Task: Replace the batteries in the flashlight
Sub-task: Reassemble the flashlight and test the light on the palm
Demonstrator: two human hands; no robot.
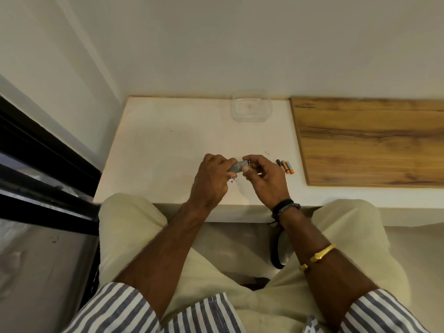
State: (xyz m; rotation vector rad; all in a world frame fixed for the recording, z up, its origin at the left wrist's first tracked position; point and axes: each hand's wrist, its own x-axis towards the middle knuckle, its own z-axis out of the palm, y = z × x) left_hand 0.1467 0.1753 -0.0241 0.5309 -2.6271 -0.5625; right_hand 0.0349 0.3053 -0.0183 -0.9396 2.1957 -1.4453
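Note:
A small grey flashlight (236,167) is held just above the white tabletop (168,150), between both hands. My left hand (212,179) wraps its body from the left. My right hand (263,179) pinches its right end with thumb and fingertips. Most of the flashlight is hidden by the fingers. Three small batteries (285,166), one dark and two with orange ends, lie side by side on the tabletop just right of my right hand.
A clear plastic container (251,106) stands at the back of the table near the wall. A wooden board (370,140) covers the surface to the right. A dark window frame (43,150) runs along the left. My knees sit under the table's front edge.

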